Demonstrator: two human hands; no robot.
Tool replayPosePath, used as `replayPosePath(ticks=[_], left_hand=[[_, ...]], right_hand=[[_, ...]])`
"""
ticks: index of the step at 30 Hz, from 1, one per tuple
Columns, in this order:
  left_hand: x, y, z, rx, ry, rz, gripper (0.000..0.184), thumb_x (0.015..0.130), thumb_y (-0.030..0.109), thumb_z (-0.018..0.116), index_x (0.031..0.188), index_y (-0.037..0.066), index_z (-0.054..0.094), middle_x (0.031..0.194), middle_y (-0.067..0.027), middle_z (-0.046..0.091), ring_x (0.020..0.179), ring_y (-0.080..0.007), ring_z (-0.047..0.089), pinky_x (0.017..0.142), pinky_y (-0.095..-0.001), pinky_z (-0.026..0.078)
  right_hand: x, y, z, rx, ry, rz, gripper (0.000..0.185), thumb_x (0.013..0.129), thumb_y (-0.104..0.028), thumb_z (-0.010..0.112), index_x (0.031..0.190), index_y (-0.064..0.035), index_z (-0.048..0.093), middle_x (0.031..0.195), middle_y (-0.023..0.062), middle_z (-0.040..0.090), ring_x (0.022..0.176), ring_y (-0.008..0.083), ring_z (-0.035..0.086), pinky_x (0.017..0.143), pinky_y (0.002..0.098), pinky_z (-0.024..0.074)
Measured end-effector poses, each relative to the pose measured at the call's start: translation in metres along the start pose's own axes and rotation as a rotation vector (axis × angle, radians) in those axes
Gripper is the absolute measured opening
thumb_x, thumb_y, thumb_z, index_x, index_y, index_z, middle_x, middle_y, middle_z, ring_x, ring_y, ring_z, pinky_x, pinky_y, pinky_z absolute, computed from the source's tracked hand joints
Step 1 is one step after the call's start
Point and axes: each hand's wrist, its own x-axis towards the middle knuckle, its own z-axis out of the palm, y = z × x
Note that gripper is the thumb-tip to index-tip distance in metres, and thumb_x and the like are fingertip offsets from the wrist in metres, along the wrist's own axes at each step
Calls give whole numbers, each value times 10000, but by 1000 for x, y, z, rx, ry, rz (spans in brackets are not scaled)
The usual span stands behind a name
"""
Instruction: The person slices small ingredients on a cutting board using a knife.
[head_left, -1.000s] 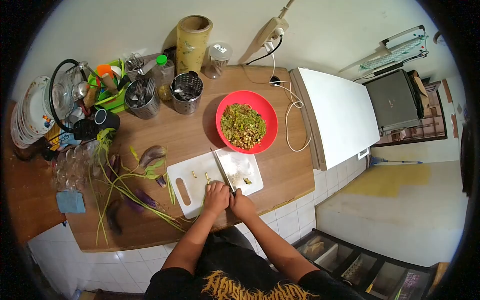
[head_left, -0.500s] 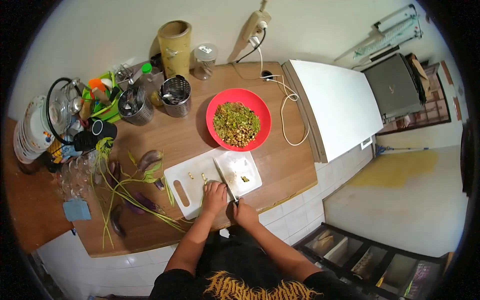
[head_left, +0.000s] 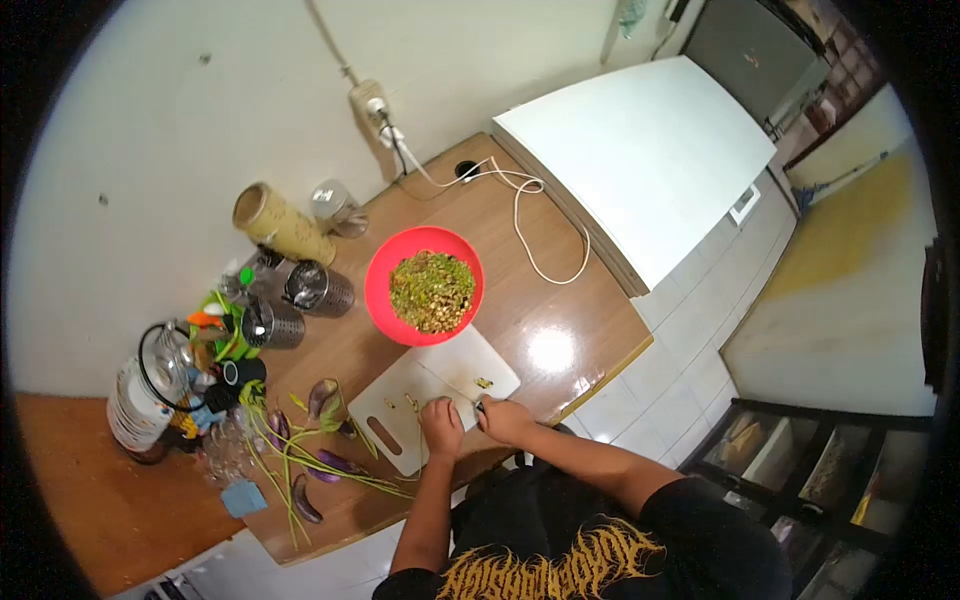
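Note:
My right hand [head_left: 505, 421] is closed on the dark handle of a knife [head_left: 452, 386], whose thin blade lies across the white cutting board [head_left: 378, 405]. Beside the blade, my left hand [head_left: 442, 426] rests on the board with its fingers bent over a long bean [head_left: 415, 404]; most of that bean is hidden under the hand. A few small cut pieces lie left of the knife, and some dark green scraps [head_left: 484, 383] lie to its right. Behind the board stands a red bowl [head_left: 376, 308] filled with chopped green vegetables [head_left: 432, 290].
Long beans [head_left: 290, 470] and several purple eggplants [head_left: 342, 462] lie left of the board. Metal cutlery holders [head_left: 320, 289], a bamboo container [head_left: 283, 225], a clear jar [head_left: 339, 208] and stacked plates [head_left: 135, 408] line the wall. A white cable [head_left: 520, 215] loops near a white appliance [head_left: 640, 160].
The camera view has turned and shifted, so the whole table appears tilted. Both hands stay on the board, and the knife is still in my right hand.

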Motion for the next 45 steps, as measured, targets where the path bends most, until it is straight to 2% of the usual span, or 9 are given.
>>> replayPosePath(ticks=[7,13,15,25,30,35,38,41,45], left_hand=[[13,26,10,37,-60,-114,104,900,71,628,990,22,622,954,-178,616,927,-414,579,836,-520,436],[11,48,12,32,-3,-276,80,878,42,618,931,-17,608,883,-202,594,827,-418,574,750,-489,465],[8,53,14,-32,-29,-414,69,873,35,607,914,-19,591,874,-201,586,832,-400,576,740,-470,471],[-4,32,8,-28,47,-510,92,880,70,633,902,-18,627,892,-164,638,832,-307,619,758,-401,519],[-22,-10,5,-127,117,-647,98,858,103,672,850,13,634,797,-104,637,685,-222,582,663,-358,501],[-21,-7,-4,-149,169,-635,108,878,105,657,851,1,639,810,-116,641,719,-241,599,687,-365,507],[-10,12,-14,22,-11,-338,107,889,105,675,931,7,668,892,-157,661,845,-340,637,772,-438,512],[0,23,-13,-141,-88,-100,114,890,95,670,964,8,668,909,-176,650,858,-371,631,789,-463,505],[1,13,-7,-160,-105,0,98,869,68,669,952,16,660,919,-182,642,897,-399,616,806,-492,492]], right_hand=[[-4,24,-43,10,-96,-161,310,963,-319,584,1013,-13,576,656,171,666,634,403,688,611,521,558],[1,41,-37,70,-200,-191,306,958,-294,576,1071,-9,575,750,181,704,699,380,713,637,510,564],[0,41,-39,92,-235,-197,312,958,-290,573,1083,-4,576,771,187,710,711,382,714,644,510,565],[-19,56,-42,204,-297,-64,374,982,-337,536,1135,3,562,868,245,714,810,435,708,725,547,552],[-29,52,-24,202,-358,-93,379,996,-347,515,1156,-6,562,892,243,716,837,450,699,776,568,536],[-33,38,-20,196,-290,-24,372,992,-353,528,1134,-11,571,894,246,712,847,438,702,769,565,536],[-29,27,-29,177,-208,33,371,986,-360,542,1113,-13,579,896,246,708,863,437,700,765,560,538],[-27,13,-31,118,-143,47,377,990,-369,539,1083,-6,588,893,253,701,869,443,694,772,559,537],[-29,5,-23,62,-77,29,383,1004,-363,514,1067,6,598,904,268,698,869,453,688,788,558,534]])
